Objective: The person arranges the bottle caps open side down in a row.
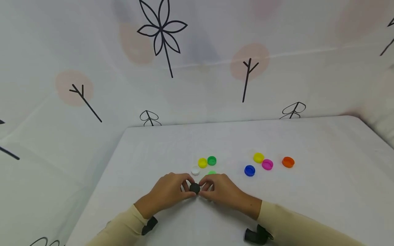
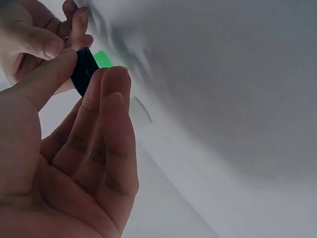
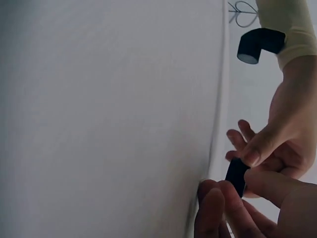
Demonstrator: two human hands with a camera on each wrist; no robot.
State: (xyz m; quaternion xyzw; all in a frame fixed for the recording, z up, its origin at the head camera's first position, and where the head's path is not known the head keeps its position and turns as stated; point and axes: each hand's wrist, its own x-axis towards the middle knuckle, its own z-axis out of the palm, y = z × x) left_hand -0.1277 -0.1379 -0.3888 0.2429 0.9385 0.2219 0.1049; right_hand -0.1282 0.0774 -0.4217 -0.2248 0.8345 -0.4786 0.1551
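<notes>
Centrally, low in the head frame: one black cap (image 1: 194, 188), pinched at the fingertips by left hand (image 1: 169, 190) and right hand (image 1: 223, 190). Presumably light, stiff, slightly slippery; best held edgewise.

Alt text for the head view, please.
Left hand and right hand pinch a dark disc at a white table. Beyond sit a white cap, yellow cap, green cap and light green cap; farther right, blue cap, second yellow cap, pink cap and orange cap.

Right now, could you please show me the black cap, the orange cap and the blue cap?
Black cap (image 1: 194, 188), head view: middle of its face.
Orange cap (image 1: 288, 162), head view: inside its rim.
Blue cap (image 1: 249, 171), head view: inside its rim.
</notes>
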